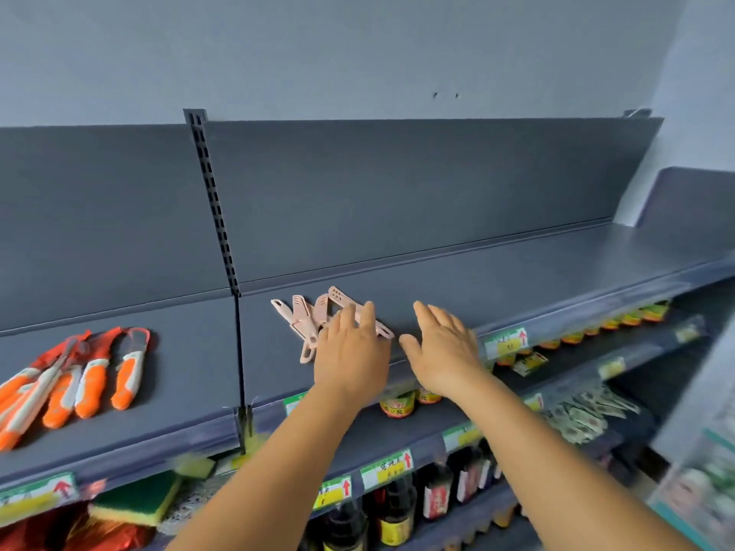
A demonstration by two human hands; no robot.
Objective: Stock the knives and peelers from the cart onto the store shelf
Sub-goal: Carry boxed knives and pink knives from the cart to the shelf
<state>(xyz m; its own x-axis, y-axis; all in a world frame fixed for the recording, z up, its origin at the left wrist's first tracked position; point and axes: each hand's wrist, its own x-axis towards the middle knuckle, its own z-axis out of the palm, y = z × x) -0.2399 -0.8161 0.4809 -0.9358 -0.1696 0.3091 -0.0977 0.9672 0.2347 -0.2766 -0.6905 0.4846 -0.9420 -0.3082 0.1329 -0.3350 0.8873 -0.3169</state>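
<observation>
I see both hands out over the top shelf (517, 268), near the middle of the frame. My left hand (352, 351) lies flat with straight fingers on the near end of a small heap of pink peelers (314, 312); it grips nothing that I can see, though its palm hides part of the heap. My right hand (443, 349) is spread and relaxed just right of the left, apart from the peelers, fingers pointing up the frame toward the back panel; it holds nothing.

The peelers lie on the shelf just right of the slotted upright (216, 216). They fan out: most have their long axis running from lower right to upper left, with the hole ends pointing toward the back panel. One sticks out below the left hand, pointing toward the shelf's front edge, and another end shows to the right of the hand's fingers.

At the lower left of the frame, on the next shelf section, the orange knives (91, 385) lie side by side, well apart from the peelers. Their handles point toward the front edge and their covered blades toward the back, leaning slightly right.

Under the shelf, price tags (505, 344) line the front rails, with jars (397, 403) and dark bottles (393, 511) on lower shelves and sponges (139, 499) at lower left.
</observation>
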